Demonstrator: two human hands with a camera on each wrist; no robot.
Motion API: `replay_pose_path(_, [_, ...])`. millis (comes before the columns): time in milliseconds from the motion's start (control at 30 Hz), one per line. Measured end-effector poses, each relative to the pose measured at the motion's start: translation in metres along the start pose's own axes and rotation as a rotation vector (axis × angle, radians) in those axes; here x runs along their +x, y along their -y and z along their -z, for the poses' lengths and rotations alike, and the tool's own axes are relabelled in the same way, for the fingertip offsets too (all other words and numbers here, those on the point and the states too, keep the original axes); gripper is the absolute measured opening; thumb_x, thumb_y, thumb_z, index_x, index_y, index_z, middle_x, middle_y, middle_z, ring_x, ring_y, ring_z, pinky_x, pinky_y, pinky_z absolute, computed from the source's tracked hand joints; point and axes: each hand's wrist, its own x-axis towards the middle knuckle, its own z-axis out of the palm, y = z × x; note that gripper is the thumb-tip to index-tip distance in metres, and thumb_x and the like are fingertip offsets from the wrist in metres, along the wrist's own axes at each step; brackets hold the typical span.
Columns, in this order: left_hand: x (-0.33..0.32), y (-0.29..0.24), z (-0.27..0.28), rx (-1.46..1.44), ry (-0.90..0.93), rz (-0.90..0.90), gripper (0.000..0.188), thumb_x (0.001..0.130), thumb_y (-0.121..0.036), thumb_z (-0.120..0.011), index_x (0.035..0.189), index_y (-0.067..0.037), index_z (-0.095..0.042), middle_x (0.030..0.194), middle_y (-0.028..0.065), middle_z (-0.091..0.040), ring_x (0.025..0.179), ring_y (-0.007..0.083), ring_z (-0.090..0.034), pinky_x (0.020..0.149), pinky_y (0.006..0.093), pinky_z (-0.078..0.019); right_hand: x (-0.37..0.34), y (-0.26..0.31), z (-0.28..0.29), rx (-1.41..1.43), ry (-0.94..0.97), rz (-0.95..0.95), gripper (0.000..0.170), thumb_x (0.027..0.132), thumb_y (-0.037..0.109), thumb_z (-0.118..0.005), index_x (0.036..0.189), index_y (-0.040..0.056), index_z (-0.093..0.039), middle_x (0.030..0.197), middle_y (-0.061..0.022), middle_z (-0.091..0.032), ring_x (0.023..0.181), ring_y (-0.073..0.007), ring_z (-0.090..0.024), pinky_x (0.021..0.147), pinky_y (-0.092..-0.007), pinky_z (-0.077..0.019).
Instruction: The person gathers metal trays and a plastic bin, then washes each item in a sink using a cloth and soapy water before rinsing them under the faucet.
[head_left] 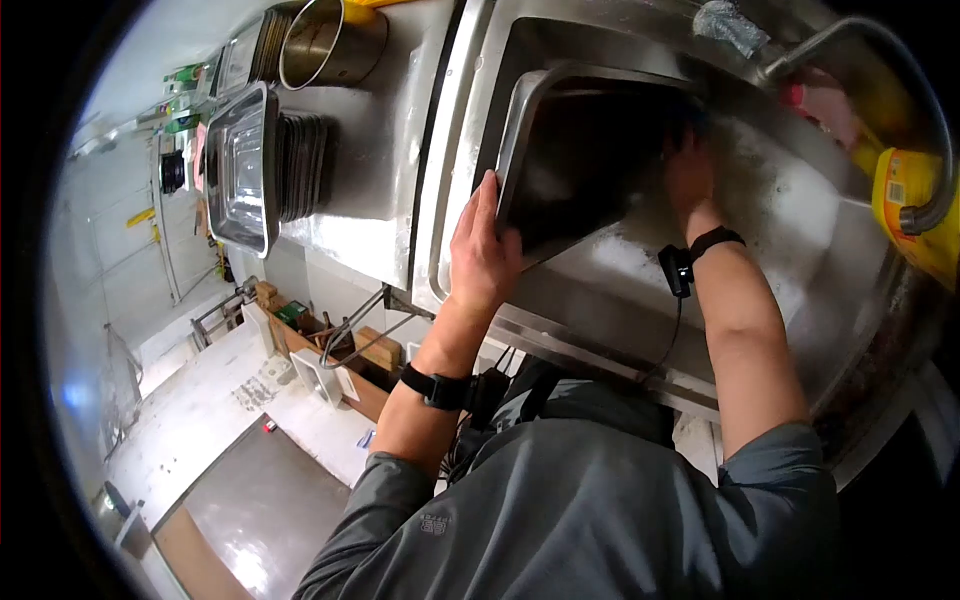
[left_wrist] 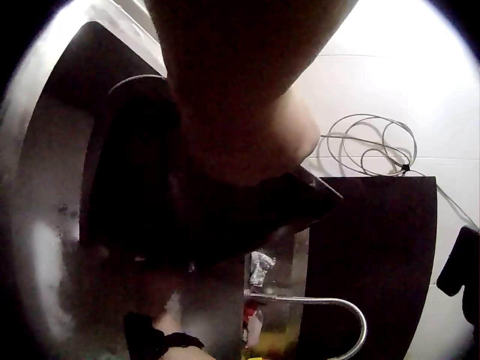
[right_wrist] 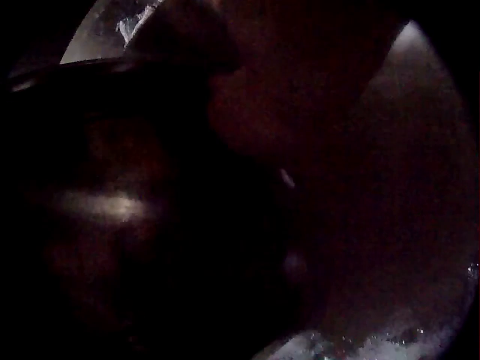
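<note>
A deep rectangular metal tray [head_left: 515,150] stands tilted in the steel sink [head_left: 560,295], its inside dark with shadow. My left hand [head_left: 485,250] holds the tray's left rim, fingers along the outside and thumb toward the inner side. My right hand [head_left: 692,175] reaches down at the tray's far right part, over foamy water [head_left: 745,190]. Its fingertips are lost in shadow, and I cannot tell whether they hold something. The right wrist view is mostly dark, with white foam [right_wrist: 375,346] along its bottom.
A curved metal faucet [head_left: 915,75] arches over the sink's right side, beside a yellow container [head_left: 915,200]. Crumpled silver material [head_left: 732,28] lies on the back ledge. On the left counter are a metal pot [head_left: 335,45], a stack of trays [head_left: 305,165] and a shiny tray [head_left: 240,170].
</note>
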Motion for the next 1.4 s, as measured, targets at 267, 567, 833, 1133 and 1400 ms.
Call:
replay_pose_path(267, [-0.008,0.009,-0.002,-0.058,0.020,0.101,0.065,0.074,0.005,-0.052,0.137,0.004,-0.036,0.116,0.0300,-0.055,0.102,0.0450,-0.056,0.087,0.0438,-0.0477,-0.023,0.013,0.000,0.030,0.208,0.249,0.046,0.084,0.008,-0.055,0.130,0.0030,-0.052,0.137,-0.0192,-0.042,0.105,-0.0320,-0.053,0.087,-0.0444,-0.0463])
replay_pose_path(567, [-0.004,0.000,0.001,-0.072,0.025,0.140,0.066,0.075,0.004,-0.051,0.138,0.001,-0.036,0.117,0.0308,-0.055,0.104,0.0447,-0.056,0.089,0.0454,-0.0467,-0.064,0.043,0.003,0.004,0.419,0.417,0.038,0.082,0.004,-0.054,0.120,0.0018,-0.060,0.135,-0.0214,-0.043,0.109,-0.0357,-0.052,0.089,-0.0449,-0.0474])
replay_pose_path(833, [-0.009,-0.006,0.000,-0.073,-0.016,0.137,0.061,0.077,0.003,-0.048,0.137,0.003,-0.037,0.110,0.0289,-0.059,0.097,0.0431,-0.061,0.083,0.0447,-0.0499,-0.050,0.073,-0.090,0.590,0.782,-0.266,0.032,0.087,0.024,-0.054,0.111,0.0048,-0.063,0.124,-0.0250,-0.054,0.104,-0.0388,-0.058,0.088,-0.0450,-0.0475])
replay_pose_path(1133, [-0.008,-0.006,0.004,-0.151,0.018,0.094,0.065,0.075,0.005,-0.048,0.139,0.003,-0.034,0.119,0.0296,-0.052,0.106,0.0443,-0.055,0.090,0.0440,-0.0458,-0.071,0.133,0.115,1.002,0.337,-0.053,0.034,0.081,0.022,-0.056,0.109,0.0042,-0.062,0.107,-0.0227,-0.060,0.100,-0.0417,-0.056,0.086,-0.0456,-0.0479])
replay_pose_path(1400, [-0.008,-0.011,0.004,-0.124,0.020,-0.068,0.067,0.076,0.005,-0.047,0.141,0.002,-0.030,0.116,0.0311,-0.053,0.103,0.0454,-0.056,0.089,0.0461,-0.0461,-0.067,0.128,0.043,0.541,0.444,0.275,0.036,0.085,0.020,-0.055,0.117,0.0032,-0.057,0.119,-0.0183,-0.056,0.100,-0.0413,-0.056,0.088,-0.0443,-0.0479])
